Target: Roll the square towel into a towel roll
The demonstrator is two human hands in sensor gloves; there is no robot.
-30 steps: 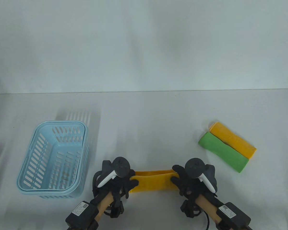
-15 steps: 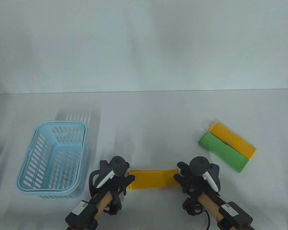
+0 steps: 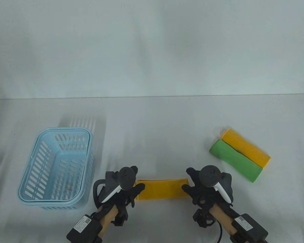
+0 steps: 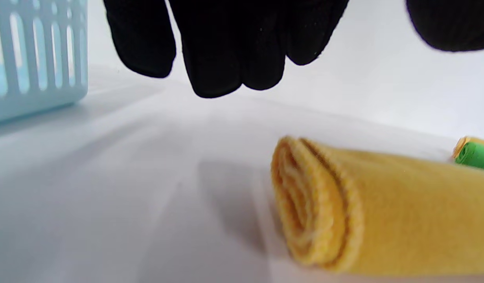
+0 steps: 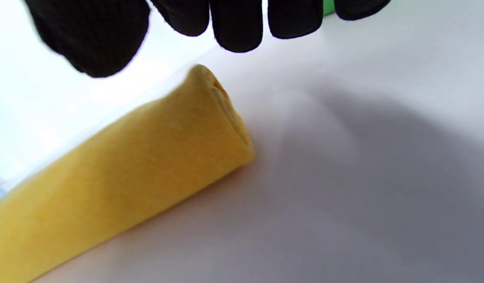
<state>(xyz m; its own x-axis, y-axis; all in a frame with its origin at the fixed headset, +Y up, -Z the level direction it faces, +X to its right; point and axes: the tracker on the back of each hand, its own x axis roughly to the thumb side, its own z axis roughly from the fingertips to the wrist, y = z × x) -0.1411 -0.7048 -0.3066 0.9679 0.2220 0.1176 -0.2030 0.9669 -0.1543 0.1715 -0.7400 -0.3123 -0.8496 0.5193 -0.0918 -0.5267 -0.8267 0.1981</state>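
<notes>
The table (image 3: 152, 126), covered in a pale wrinkled sheet, carries everything in sight. On its left side stands a light blue slotted basket (image 3: 56, 170), upright with its open top facing up. Toward the right side lie two finished towel rolls touching side by side at a slant, a green roll (image 3: 235, 160) nearer the person and a yellow roll (image 3: 245, 147) just behind it. Near the front edge, between the two hands, lies the yellow towel (image 3: 162, 189), rolled up into a roll that stretches left to right and lies flat on the table; the left wrist view shows the spiral of layers at its left end, the right wrist view its flattened right end. The left hand (image 3: 125, 188) is at the roll's left end, with one dark fingertip over the corner of the cloth in the table view; its wrist view shows the fingers (image 4: 222, 47) hanging straight and relaxed above the table, clear of the roll, so its grip is loose and holds nothing. The right hand (image 3: 201, 188) is at the roll's right end, its fingers (image 5: 236, 23) likewise spread and hanging above the cloth without closing on it, a wide, empty grip. A tracker is strapped to the back of each hand.
</notes>
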